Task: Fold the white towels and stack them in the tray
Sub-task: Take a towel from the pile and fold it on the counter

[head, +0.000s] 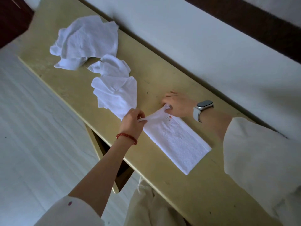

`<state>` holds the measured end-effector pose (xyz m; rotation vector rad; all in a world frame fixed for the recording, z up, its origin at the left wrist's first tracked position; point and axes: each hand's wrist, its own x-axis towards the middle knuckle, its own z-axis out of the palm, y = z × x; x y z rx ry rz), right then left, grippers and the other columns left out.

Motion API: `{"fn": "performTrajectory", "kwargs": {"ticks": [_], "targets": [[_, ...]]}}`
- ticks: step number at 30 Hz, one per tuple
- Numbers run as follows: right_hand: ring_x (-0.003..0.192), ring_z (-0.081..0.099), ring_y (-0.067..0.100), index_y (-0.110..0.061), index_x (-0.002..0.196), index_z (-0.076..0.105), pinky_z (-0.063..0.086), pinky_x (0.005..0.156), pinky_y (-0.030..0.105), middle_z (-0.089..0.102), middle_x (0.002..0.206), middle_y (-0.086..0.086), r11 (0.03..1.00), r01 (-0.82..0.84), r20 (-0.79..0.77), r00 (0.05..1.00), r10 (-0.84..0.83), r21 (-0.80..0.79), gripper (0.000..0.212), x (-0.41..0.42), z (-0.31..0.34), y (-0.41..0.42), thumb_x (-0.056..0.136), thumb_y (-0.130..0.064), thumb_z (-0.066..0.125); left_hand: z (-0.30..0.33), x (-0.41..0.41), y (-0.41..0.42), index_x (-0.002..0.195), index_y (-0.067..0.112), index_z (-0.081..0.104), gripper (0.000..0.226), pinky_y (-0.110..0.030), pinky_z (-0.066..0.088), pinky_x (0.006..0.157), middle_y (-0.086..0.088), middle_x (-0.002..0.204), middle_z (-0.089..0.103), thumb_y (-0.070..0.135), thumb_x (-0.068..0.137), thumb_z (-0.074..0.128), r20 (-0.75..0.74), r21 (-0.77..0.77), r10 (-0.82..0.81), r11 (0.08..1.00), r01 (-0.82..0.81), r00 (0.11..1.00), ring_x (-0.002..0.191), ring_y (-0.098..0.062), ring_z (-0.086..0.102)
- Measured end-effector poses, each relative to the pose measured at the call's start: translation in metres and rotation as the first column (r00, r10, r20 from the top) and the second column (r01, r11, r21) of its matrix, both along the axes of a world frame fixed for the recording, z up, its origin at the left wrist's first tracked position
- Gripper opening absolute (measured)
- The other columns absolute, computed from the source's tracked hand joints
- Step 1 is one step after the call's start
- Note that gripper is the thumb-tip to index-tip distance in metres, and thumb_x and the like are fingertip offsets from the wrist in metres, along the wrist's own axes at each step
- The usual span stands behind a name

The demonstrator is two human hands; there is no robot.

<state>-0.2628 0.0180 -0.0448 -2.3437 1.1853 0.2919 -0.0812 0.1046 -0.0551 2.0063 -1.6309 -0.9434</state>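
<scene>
A folded towel (pixel 177 141) is being pinched by the left hand (pixel 132 121) and right hand (pixel 176 104) on a yellow worktop (pixel 195 185) set against a white wall (pixel 195 46).

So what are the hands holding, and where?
Both hold the folded white towel by its far end: the left hand pinches one corner, the right hand pinches the other.

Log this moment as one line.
left hand: pinches towel corner | right hand: pinches other corner | tray: unseen
</scene>
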Motion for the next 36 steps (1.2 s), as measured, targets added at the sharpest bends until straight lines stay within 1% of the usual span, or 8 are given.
{"fn": "performTrajectory", "kwargs": {"ticks": [3, 9, 12, 16, 20, 26, 32, 36], "targets": [[0.107, 0.047, 0.023, -0.008, 0.109, 0.056, 0.033, 0.082, 0.028, 0.052, 0.113, 0.007, 0.992, 0.085, 0.089, 0.992, -0.093, 0.091, 0.020, -0.008, 0.004, 0.002, 0.092, -0.015, 0.046, -0.001, -0.001, -0.007, 0.088, 0.005, 0.060, 0.009, -0.020, 0.032, 0.067, 0.003, 0.087, 0.048, 0.007, 0.081, 0.064, 0.021, -0.029, 0.030, 0.999, -0.029, 0.999, 0.077, -0.015, 0.046], [0.076, 0.056, 0.031, -0.008, 0.099, 0.065, 0.041, 0.064, 0.033, 0.056, 0.101, 0.009, 0.957, 0.197, 0.291, 0.948, -0.131, -0.214, 0.018, -0.015, 0.003, -0.004, 0.090, -0.012, 0.051, 0.005, -0.008, -0.013, 0.085, 0.001, 0.059, 0.006, -0.032, 0.043, 0.062, -0.009, 0.087, 0.055, 0.002, 0.080, 0.062, 0.070, -0.243, 0.095, 0.967, -0.075, 0.993, 0.075, -0.023, 0.050], [0.061, 0.056, 0.030, -0.005, 0.093, 0.066, 0.045, 0.054, 0.034, 0.059, 0.093, 0.011, 0.922, 0.235, 0.423, 0.902, -0.089, -0.309, 0.015, -0.020, 0.005, 0.006, 0.086, -0.009, 0.053, 0.002, -0.011, -0.005, 0.077, 0.001, 0.059, 0.007, -0.029, 0.040, 0.051, -0.011, 0.079, 0.056, -0.003, 0.075, 0.063, 0.145, -0.404, 0.024, 0.914, 0.037, 0.989, 0.071, -0.027, 0.054], [0.052, 0.054, 0.026, -0.004, 0.089, 0.064, 0.046, 0.045, 0.035, 0.057, 0.090, 0.011, 0.912, 0.252, 0.505, 0.861, -0.059, -0.324, 0.027, -0.034, 0.000, 0.030, 0.085, -0.017, 0.040, -0.006, -0.014, 0.011, 0.076, 0.007, 0.059, 0.007, -0.022, 0.037, 0.044, -0.006, 0.076, 0.056, 0.003, 0.074, 0.065, 0.193, -0.492, -0.056, 0.858, 0.146, 0.980, 0.057, -0.022, 0.055], [0.059, 0.058, 0.026, -0.006, 0.089, 0.061, 0.049, 0.047, 0.037, 0.054, 0.098, 0.005, 0.913, 0.274, 0.528, 0.845, -0.079, -0.302, 0.021, -0.051, -0.013, 0.060, 0.083, -0.012, 0.041, -0.017, -0.023, 0.032, 0.081, 0.019, 0.045, 0.005, -0.020, 0.035, 0.038, 0.003, 0.085, 0.056, 0.014, 0.079, 0.044, 0.160, -0.500, -0.183, 0.833, 0.239, 0.970, 0.048, -0.022, 0.053], [0.065, 0.059, 0.024, -0.014, 0.091, 0.056, 0.049, 0.048, 0.037, 0.047, 0.104, -0.008, 0.909, 0.347, 0.525, 0.831, -0.184, -0.232, 0.019, -0.066, -0.031, 0.101, 0.083, -0.015, 0.040, -0.036, -0.033, 0.062, 0.086, 0.022, 0.042, 0.014, -0.026, 0.046, 0.039, 0.009, 0.099, 0.054, 0.013, 0.074, 0.042, 0.055, -0.448, -0.322, 0.838, 0.312, 0.945, 0.049, -0.022, 0.058], [0.058, 0.059, 0.024, -0.021, 0.092, 0.051, 0.046, 0.043, 0.030, 0.049, 0.107, -0.008, 0.909, 0.274, 0.403, 0.906, -0.133, -0.315, 0.012, -0.066, -0.051, 0.124, 0.084, -0.018, 0.043, -0.050, -0.026, 0.069, 0.083, 0.022, 0.044, 0.011, -0.019, 0.043, 0.039, 0.004, 0.091, 0.066, 0.022, 0.073, 0.046, 0.229, -0.418, -0.380, 0.793, 0.443, 0.896, 0.059, -0.016, 0.060], [0.068, 0.059, 0.020, -0.015, 0.084, 0.058, 0.045, 0.062, 0.026, 0.063, 0.098, 0.002, 0.836, 0.210, 0.312, 0.949, -0.048, -0.507, 0.014, -0.066, -0.057, 0.133, 0.081, -0.012, 0.046, -0.058, -0.023, 0.075, 0.078, 0.018, 0.049, 0.007, -0.020, 0.042, 0.048, 0.002, 0.088, 0.064, 0.022, 0.074, 0.053, 0.321, -0.428, -0.398, 0.748, 0.507, 0.859, 0.072, -0.015, 0.059]]}}
